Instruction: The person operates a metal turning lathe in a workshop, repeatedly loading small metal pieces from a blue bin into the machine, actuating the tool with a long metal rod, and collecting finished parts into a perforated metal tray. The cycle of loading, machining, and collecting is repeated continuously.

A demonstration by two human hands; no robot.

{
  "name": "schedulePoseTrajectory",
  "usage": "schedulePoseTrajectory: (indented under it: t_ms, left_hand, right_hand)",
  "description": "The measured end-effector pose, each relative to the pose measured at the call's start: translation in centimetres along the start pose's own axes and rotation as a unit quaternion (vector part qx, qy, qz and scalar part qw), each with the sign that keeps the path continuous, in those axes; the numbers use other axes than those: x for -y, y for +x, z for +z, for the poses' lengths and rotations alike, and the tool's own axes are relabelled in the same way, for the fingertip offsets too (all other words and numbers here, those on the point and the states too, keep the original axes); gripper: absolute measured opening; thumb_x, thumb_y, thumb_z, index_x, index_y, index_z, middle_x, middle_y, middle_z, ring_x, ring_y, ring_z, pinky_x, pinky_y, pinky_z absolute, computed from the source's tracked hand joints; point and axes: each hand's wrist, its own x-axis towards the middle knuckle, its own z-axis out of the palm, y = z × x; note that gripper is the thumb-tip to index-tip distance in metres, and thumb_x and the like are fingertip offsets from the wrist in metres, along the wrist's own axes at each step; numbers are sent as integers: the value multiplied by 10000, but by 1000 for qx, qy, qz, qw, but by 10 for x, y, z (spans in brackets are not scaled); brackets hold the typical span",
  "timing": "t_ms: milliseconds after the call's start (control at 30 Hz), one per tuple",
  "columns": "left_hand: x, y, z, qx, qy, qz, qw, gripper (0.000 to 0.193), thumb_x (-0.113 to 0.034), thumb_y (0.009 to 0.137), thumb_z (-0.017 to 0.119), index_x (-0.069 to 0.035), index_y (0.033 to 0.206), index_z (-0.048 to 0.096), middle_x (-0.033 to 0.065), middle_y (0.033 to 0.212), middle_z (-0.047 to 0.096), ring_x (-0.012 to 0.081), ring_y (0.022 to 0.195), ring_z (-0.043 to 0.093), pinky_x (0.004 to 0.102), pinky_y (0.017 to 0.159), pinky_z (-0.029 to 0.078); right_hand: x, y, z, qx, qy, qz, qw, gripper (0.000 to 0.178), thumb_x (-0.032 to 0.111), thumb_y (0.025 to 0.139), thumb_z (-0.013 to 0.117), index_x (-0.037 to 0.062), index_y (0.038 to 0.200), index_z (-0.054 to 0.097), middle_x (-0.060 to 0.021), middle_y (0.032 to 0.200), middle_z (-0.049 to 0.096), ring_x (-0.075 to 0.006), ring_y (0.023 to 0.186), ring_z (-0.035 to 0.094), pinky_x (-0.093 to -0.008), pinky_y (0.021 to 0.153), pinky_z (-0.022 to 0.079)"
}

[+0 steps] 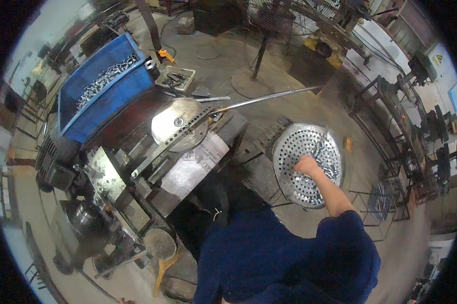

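My right hand [305, 164] is over a round, perforated metal pan [289, 147] at the right. Its fingers look curled together; what they hold, if anything, is hidden. Shiny small metal parts [330, 169] lie in the pan, mostly along its right side, near my hand and forearm. My left hand is out of view. On the machine in front of me is a round metal disc [167, 121], with a bar with a row of holes [170, 142] lying across it. A sheet of printed paper [195, 164] lies beside the disc.
A blue crate [94, 119] of small metal parts stands at the far left, beside a shallow tray [187, 83] of dark pieces. A long metal rod [269, 97] reaches right from the disc. A pedestal fan [259, 55] stands beyond; metal racks [385, 121] line the right.
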Motion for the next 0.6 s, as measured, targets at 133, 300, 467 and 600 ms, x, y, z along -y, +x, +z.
schedulePoseTrajectory:
  t_ms: [133,300,467,600]
  left_hand:
    - [-5,-8,3,-46,193,66,978,443,-382,801,581,14,998,603,161,907,629,251,875,558,401,832,406]
    - [-24,-29,15,-76,316,132,936,465,-368,789,610,-3,1075,577,130,844,650,253,828,594,372,792,449]
    - [-83,-98,28,-73,544,295,782,592,-422,775,614,-66,1230,485,197,1102,569,244,1022,549,370,921,389]
    - [-103,-102,81,85,64,389,915,349,-110,826,557,52,1132,513,115,884,595,165,801,571,291,727,477]
  right_hand:
    - [-6,20,3,25,-63,-48,997,314,309,660,595,49,819,669,-184,963,623,-297,897,610,-365,790,489]
    - [19,-17,-15,-40,-99,-86,991,241,280,658,549,86,739,667,-149,793,629,-299,781,614,-375,698,498]
    - [46,-13,-53,-118,116,-108,980,172,181,595,588,46,679,652,-165,674,606,-296,692,613,-362,630,499]
    - [158,-37,-116,-129,333,-368,858,182,173,579,618,38,697,649,-169,841,616,-293,826,599,-377,721,485]
